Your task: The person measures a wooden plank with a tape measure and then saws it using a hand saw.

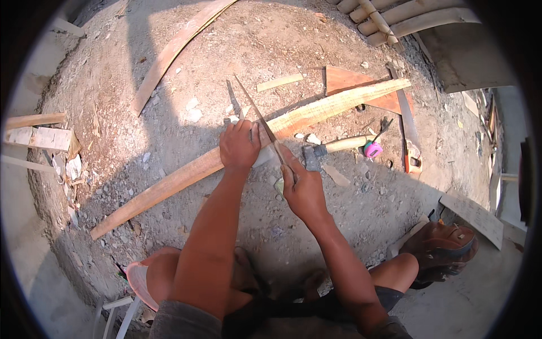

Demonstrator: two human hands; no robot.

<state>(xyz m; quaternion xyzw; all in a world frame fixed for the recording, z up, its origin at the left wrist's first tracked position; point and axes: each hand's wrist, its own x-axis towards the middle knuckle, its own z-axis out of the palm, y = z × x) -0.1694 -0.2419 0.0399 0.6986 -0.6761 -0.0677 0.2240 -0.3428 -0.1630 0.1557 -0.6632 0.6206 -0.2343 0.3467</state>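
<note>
A long wooden plank [164, 189] lies aslant across the ground, its far right end resting over a reddish-brown board [341, 81]. My left hand [240, 146] is closed around the plank near its middle. Just right of it, my right hand [302, 183] grips a long-bladed tool [258, 114], whose narrow blade points away to the upper left and crosses the plank beside my left fingers. The blade shows nearly edge-on, so I cannot tell whether it is a machete or a saw; my fingers hide its handle.
Right of my hands lie a hammer [339, 144], a pink tape measure [372, 149] and an orange-handled handsaw [407, 127]. Another board [172, 53] lies at the far left. Bamboo poles [406, 20] are at the upper right, a brown bag [440, 251] at the lower right. Rubble covers the ground.
</note>
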